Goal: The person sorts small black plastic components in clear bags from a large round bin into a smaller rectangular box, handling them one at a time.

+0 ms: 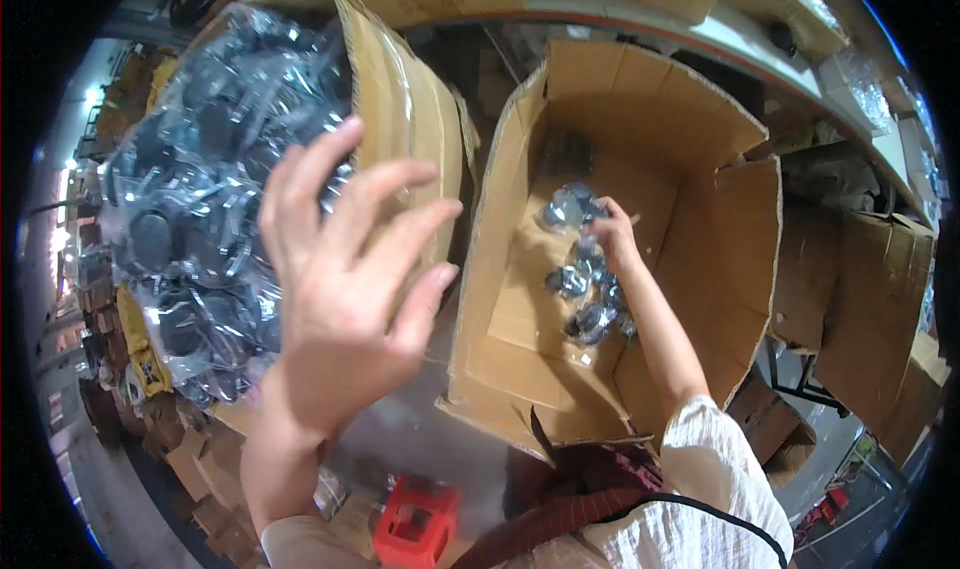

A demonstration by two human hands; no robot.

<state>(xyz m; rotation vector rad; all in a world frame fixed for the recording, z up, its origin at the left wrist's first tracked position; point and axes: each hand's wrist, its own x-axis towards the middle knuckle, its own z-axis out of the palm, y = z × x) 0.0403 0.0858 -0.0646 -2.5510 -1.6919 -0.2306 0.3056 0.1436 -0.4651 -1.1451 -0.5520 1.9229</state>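
My left hand (345, 254) is open with its fingers spread, raised in front of the near side of a full carton (400, 99). That carton is heaped with dark round parts in clear plastic bags (215, 124). My right hand (613, 231) reaches down into a second, open carton (690, 219). Its fingers are closed on a bagged dark part (570, 207), partly hidden by the hand. Below it, several more bagged dark parts (590, 321) lie on the carton's floor, and another dark item (568, 154) rests near its far wall.
A red plastic stool (417, 522) stands on the floor below my left arm. More cardboard boxes (870, 304) are stacked at the right. A shelf edge (640, 31) with cartons on it runs along the back. Yellow packages (145, 344) sit beyond the full carton's left side.
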